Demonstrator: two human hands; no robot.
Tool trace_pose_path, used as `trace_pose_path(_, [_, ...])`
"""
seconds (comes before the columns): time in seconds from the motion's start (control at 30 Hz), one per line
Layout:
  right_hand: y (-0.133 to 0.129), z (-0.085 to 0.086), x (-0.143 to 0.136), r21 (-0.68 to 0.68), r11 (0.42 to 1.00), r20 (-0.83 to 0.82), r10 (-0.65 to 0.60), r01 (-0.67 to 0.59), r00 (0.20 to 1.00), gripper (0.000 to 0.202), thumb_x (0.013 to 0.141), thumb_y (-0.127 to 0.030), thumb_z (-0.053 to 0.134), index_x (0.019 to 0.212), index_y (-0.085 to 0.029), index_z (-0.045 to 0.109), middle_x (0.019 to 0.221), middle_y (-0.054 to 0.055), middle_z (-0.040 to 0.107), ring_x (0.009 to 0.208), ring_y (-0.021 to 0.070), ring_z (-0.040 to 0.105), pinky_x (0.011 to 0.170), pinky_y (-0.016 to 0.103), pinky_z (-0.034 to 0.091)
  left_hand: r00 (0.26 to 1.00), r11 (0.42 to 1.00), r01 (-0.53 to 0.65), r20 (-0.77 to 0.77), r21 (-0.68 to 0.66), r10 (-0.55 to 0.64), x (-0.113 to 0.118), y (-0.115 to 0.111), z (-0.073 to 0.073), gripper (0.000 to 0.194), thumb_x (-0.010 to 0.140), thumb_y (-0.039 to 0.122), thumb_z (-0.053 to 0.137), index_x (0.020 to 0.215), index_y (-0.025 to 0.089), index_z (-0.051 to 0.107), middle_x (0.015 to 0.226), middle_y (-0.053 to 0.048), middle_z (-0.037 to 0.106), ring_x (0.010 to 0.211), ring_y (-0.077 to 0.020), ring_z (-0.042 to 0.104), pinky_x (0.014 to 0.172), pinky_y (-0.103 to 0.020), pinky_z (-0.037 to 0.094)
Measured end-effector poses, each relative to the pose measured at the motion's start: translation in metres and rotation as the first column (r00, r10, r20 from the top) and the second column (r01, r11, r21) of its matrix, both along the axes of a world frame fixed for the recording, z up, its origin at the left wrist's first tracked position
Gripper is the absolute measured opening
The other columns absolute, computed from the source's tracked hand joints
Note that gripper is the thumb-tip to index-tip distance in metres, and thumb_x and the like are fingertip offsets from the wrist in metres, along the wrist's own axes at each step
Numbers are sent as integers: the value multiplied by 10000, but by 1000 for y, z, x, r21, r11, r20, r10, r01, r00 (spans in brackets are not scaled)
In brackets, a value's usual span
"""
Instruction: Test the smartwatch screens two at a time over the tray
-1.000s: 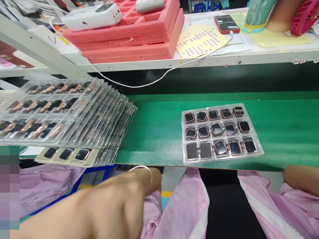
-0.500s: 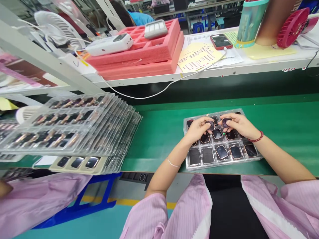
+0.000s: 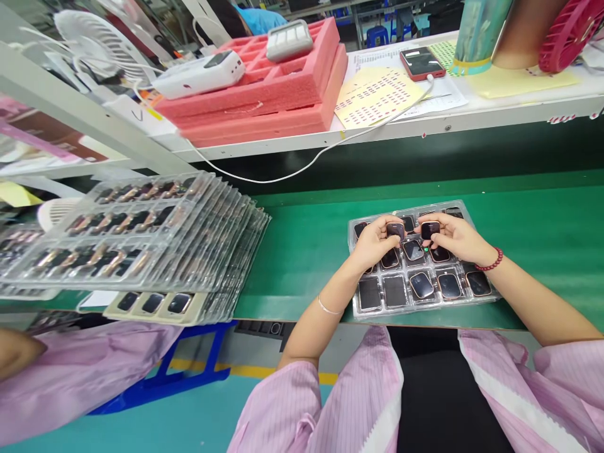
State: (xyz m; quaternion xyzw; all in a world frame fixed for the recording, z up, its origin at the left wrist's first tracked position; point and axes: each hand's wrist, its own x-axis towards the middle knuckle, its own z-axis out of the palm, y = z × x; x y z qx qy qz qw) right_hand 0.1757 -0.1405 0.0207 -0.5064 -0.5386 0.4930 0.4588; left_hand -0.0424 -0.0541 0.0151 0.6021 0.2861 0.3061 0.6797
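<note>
A clear plastic tray (image 3: 410, 304) lies on the green bench top at the right, with square, dark-faced watch-like units in its pockets. My left hand (image 3: 376, 242) is closed on one dark watch unit (image 3: 395, 231) above the tray. Another unit (image 3: 430, 231) with a copper-coloured rim is gripped between the thumb and fingers of my right hand (image 3: 455, 238). Both held units show their dark faces, side by side over the upper rows. Two pockets at the tray's front left hold flat dark squares (image 3: 369, 294).
Tall stacked clear trays (image 3: 189, 251) stand at the left, with a beige tray (image 3: 160, 306) low at their front. Red foam (image 3: 264, 104), a phone (image 3: 421, 63) and a cable line the shelf above. Another person's arm (image 3: 19, 352) is at the lower left.
Both held units have tilted so that their faces show more fully. The other person's arm reaches further into view, and the whole view has shifted slightly.
</note>
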Motion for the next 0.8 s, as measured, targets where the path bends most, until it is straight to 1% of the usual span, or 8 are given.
trace_pose_path(0.23, [-1,-3,1,-7,1000,18,13,-13,1000,441,824,-231,714,1262,-228,659,1216,118,742,822,213,769,697,342,634,1000,1000,-5,0,12,5,-3,0,-5,404,692,165,743,1083,160,641,1011,-64,716,807,-139,676,705,-242,556])
trace_pose_path(0.3, [-2,-3,2,-5,1000,-6,15,-15,1000,496,837,-246,718,1327,-245,640,1277,120,721,866,217,769,712,341,639,1000,1000,5,5,-1,-5,-5,1,-5,459,724,226,757,1166,168,646,1096,-90,719,828,-158,701,658,-227,543])
trace_pose_path(0.4, [-2,-1,4,-13,1000,-93,6,-7,996,583,882,-324,712,1447,-305,569,1435,102,631,1022,233,750,781,357,654,999,999,32,22,-34,-32,-8,4,-4,593,800,372,743,1350,203,600,1237,-123,692,871,-194,737,607,-221,523])
trace_pose_path(0.47, [-2,0,7,-39,999,-142,1,-6,990,607,894,-384,716,1474,-323,548,1458,97,611,1047,236,744,784,359,661,998,997,55,34,-55,-54,-10,5,-4,650,819,444,735,1409,226,572,1253,-124,686,864,-200,745,593,-222,516])
trace_pose_path(0.57, [-2,0,9,-64,998,-161,1,-11,987,623,845,-411,783,1426,-275,603,1292,117,698,852,197,758,673,319,656,996,994,86,36,-62,-84,-11,6,-4,725,789,478,776,1439,249,549,1198,-111,700,745,-160,726,544,-211,478])
trace_pose_path(0.63, [-1,-1,10,-61,998,-152,14,-24,988,597,804,-401,825,1352,-236,656,1166,108,728,676,142,711,583,286,625,994,993,102,34,-54,-100,-12,5,-5,787,760,478,810,1458,255,525,1155,-102,708,671,-130,694,523,-210,460])
trace_pose_path(0.7, [-1,-1,10,-61,997,-132,35,-44,991,559,784,-391,842,1293,-219,686,1124,97,726,569,95,639,520,265,584,992,991,122,30,-57,-120,-12,5,-4,826,736,470,833,1464,250,511,1107,-88,714,615,-102,658,511,-208,455])
trace_pose_path(0.8, [-2,-2,9,-71,996,-89,45,-52,995,545,784,-382,836,1282,-214,691,1143,100,716,527,72,586,488,260,545,990,987,140,38,-75,-138,-11,4,-4,830,709,453,854,1439,237,522,1024,-59,713,570,-65,607,498,-186,457])
